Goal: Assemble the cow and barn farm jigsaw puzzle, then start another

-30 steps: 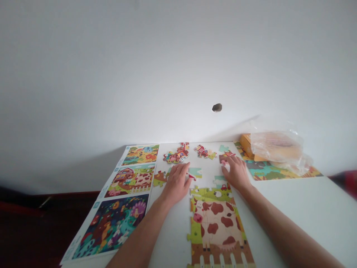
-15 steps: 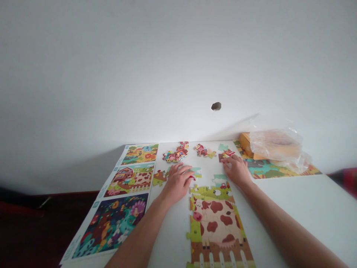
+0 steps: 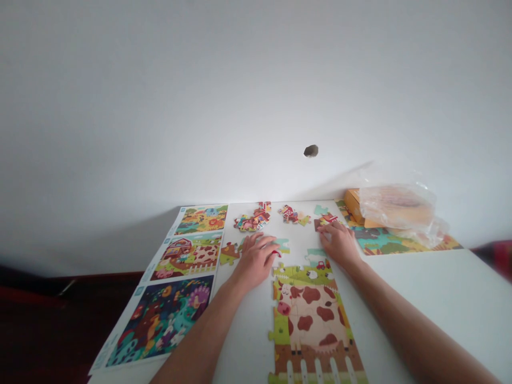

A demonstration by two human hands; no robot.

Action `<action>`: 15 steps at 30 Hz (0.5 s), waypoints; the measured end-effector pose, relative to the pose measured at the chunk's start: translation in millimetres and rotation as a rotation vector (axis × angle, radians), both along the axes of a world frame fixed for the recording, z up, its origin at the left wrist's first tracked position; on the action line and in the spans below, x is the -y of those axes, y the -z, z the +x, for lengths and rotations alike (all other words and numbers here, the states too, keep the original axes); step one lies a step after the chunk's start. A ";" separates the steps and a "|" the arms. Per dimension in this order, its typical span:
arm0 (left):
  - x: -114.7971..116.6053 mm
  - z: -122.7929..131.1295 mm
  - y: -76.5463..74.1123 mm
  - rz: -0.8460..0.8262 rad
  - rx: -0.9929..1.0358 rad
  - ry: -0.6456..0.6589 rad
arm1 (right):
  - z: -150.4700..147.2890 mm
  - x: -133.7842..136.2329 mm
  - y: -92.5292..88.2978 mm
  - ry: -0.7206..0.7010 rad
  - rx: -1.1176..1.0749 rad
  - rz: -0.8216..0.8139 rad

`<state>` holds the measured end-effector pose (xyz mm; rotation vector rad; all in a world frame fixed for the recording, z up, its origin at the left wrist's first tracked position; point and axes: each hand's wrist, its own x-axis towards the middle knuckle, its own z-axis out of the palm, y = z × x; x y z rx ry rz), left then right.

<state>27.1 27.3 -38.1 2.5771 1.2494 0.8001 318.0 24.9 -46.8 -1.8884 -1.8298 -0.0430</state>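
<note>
My left hand rests over loose puzzle pieces left of centre, its fingers stretched out and apart. A small red bit shows by its thumb; I cannot make out what it is. Partly under that hand lie a brown-and-green puzzle piece and a pale blue-green one. On the right, my right hand has its fingers reaching out over several pieces, touching a red-and-brown puzzle piece. Between my forearms lies a joined cow puzzle. A sky-blue piece with a red tractor sits at its top right.
Picture sheets line the table's left side. Loose puzzle pieces are heaped at the back, with a few barn pieces beside them. A yellow box and clear plastic bag lie back right, against the wall.
Both hands stay in nearly the same place over the pieces. The view has shifted very slightly; no piece has visibly moved.
</note>
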 end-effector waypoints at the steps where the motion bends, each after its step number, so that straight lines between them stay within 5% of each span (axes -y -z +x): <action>1: 0.1 0.0 -0.1 0.001 0.000 0.001 | 0.1 0.0 0.2 -0.004 0.007 0.003; 15: 0.1 -0.9 2.1 -0.006 -0.006 0.002 | 1.1 -1.7 4.5 0.001 0.043 -0.001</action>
